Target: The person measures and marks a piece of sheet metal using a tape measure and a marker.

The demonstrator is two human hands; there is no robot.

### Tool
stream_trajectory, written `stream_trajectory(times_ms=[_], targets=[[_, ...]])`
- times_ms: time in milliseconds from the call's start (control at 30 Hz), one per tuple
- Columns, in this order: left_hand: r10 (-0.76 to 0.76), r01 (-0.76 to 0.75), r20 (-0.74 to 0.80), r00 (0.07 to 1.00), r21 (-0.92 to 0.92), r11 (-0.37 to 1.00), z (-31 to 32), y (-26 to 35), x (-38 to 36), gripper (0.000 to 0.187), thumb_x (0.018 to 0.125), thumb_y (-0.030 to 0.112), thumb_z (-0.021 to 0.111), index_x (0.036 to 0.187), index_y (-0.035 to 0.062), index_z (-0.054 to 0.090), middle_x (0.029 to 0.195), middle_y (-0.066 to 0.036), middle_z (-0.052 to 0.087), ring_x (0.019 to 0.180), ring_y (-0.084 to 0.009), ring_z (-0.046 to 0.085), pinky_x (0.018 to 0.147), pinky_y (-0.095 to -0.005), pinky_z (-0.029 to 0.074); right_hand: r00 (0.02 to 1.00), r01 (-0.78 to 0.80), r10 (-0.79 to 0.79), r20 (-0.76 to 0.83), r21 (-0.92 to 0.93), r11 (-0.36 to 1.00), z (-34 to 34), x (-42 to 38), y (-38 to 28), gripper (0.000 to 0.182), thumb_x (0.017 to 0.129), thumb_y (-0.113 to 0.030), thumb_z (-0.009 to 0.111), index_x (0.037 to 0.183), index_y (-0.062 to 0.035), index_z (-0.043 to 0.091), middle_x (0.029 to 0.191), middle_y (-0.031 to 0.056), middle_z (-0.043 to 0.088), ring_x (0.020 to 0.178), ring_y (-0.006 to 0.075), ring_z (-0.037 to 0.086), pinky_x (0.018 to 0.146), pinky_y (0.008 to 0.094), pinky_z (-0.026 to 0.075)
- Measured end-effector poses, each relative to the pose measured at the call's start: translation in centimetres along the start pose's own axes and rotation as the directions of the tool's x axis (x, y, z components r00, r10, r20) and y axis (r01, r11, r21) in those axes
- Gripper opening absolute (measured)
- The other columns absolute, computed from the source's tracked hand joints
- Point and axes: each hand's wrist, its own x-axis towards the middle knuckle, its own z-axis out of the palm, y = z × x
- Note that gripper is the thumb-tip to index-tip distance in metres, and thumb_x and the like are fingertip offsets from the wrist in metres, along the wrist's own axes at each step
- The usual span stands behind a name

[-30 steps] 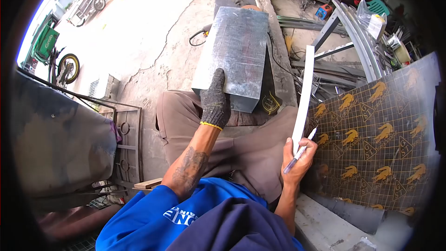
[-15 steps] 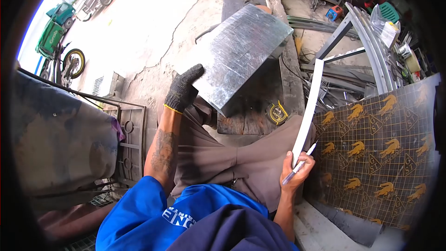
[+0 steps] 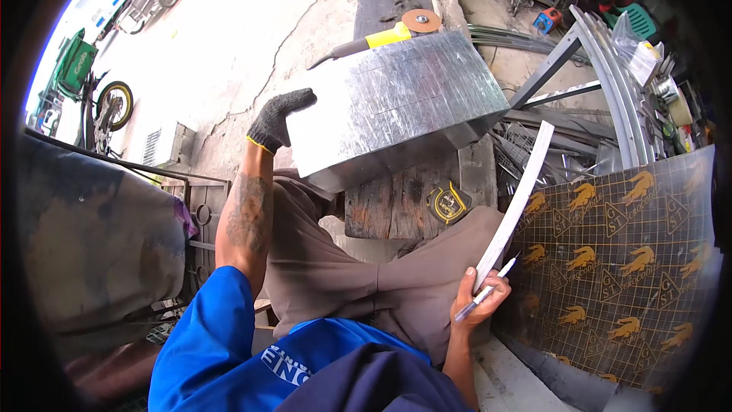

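The gloved fingers (image 3: 293,99) of the left hand (image 3: 276,118) curl over the left edge of a folded galvanized sheet-metal box (image 3: 396,103), gripping it and holding it tilted above the wooden worktop (image 3: 396,202). The box sits in the middle of the scene, its near edge over the person's knee and its far edge close to a yellow angle grinder (image 3: 381,34) lying on the far end of the worktop. A yellow-and-black tape measure (image 3: 448,204) lies on the planks just under the box's near right corner.

The bare fingers (image 3: 488,294) of the right hand (image 3: 476,301), near and to the right, are closed around a pen (image 3: 486,288) and the near end of a long white strip (image 3: 515,206), which rises up and away to the right. Just right of that hand leans a dark panel printed with gold crocodile emblems (image 3: 618,252). Metal bars and scrap (image 3: 595,84) lie on the floor far right. A motorbike wheel (image 3: 114,103) stands far left.
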Motion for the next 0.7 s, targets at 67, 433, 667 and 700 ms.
stream_trajectory(times_ms=[67, 433, 667, 700], targets=[[-0.229, 0.227, 0.017, 0.973, -0.227, 0.947, 0.0, -0.8, 1.1, 0.076, 0.063, 0.014, 0.093, 0.134, 0.0000, 0.068, 0.132, -0.015, 0.071, 0.128, -0.0254, 0.065, 0.113, -0.0392, 0.048, 1.000, 0.008, -0.008, 0.020, -0.023, 1.000, -0.2, -0.1, 0.2, 0.037, 0.087, -0.002, 0.080, 0.100, -0.0077, 0.046, 0.099, 0.0129, 0.053, 0.092, 0.0280, 0.054, 0.086, 0.0447, 0.046], [0.102, -0.043, -0.070, 0.992, 0.578, 0.815, 0.5, 3.0, 4.4, 0.070, 0.080, -0.010, 0.066, 0.149, 0.0009, 0.052, 0.149, -0.021, 0.058, 0.142, -0.0303, 0.053, 0.120, -0.0387, 0.042, 0.993, -0.046, 0.042, 0.113, 0.034, 0.998, -0.8, 0.8, -1.7, 0.037, 0.088, 0.000, 0.077, 0.102, -0.0073, 0.044, 0.097, 0.0127, 0.050, 0.087, 0.0256, 0.053, 0.079, 0.0400, 0.046], [-0.393, 0.495, -0.377, 0.839, 0.227, 0.839, 2.8, 11.3, 2.1, 0.041, 0.103, 0.018, 0.065, 0.141, 0.0017, 0.059, 0.137, -0.027, 0.064, 0.131, -0.0377, 0.060, 0.108, -0.0438, 0.050, 0.923, -0.150, 0.098, 0.372, 0.115, 0.982, -6.4, -1.1, -6.3, 0.043, 0.082, -0.003, 0.080, 0.102, -0.0091, 0.043, 0.091, 0.0122, 0.050, 0.080, 0.0224, 0.052, 0.070, 0.0353, 0.044], [-0.393, 0.492, -0.373, 0.840, 0.221, 0.842, 3.4, 11.0, 2.2, 0.041, 0.103, 0.018, 0.065, 0.141, 0.0017, 0.059, 0.137, -0.027, 0.064, 0.131, -0.0377, 0.060, 0.108, -0.0438, 0.050, 0.907, -0.141, 0.080, 0.413, 0.120, 0.983, -6.4, -1.0, -6.9, 0.045, 0.081, -0.004, 0.082, 0.102, -0.0092, 0.043, 0.089, 0.0121, 0.051, 0.078, 0.0223, 0.053, 0.068, 0.0351, 0.045]])
